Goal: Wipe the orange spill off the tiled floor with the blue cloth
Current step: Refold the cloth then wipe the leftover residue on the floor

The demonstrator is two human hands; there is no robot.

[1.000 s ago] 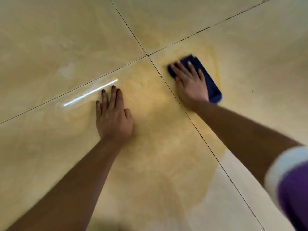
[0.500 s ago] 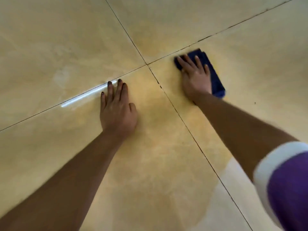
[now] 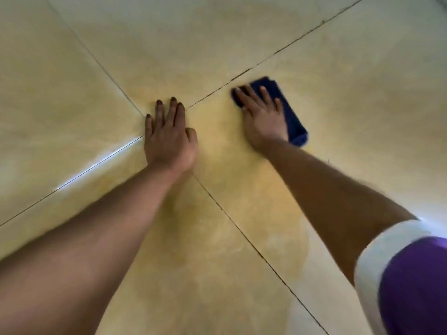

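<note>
Right hand point(image 3: 264, 119) flat, fingers straight, pressing blue cloth point(image 3: 294, 122) on orange spill point(image 3: 225, 151); left hand point(image 3: 168, 139) flat on tiled floor point(image 3: 72, 93).

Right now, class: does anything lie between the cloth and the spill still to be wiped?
Nothing visible. The right hand presses the cloth flat on the floor, with the spill directly beside it toward the camera.

Hands and cloth on the tiled floor point(image 3: 72, 76)

The left hand point(image 3: 169, 139) is laid flat at the tile joints' crossing; right of it, the cloth point(image 3: 291, 112) is pressed under the right hand point(image 3: 263, 117).
</note>
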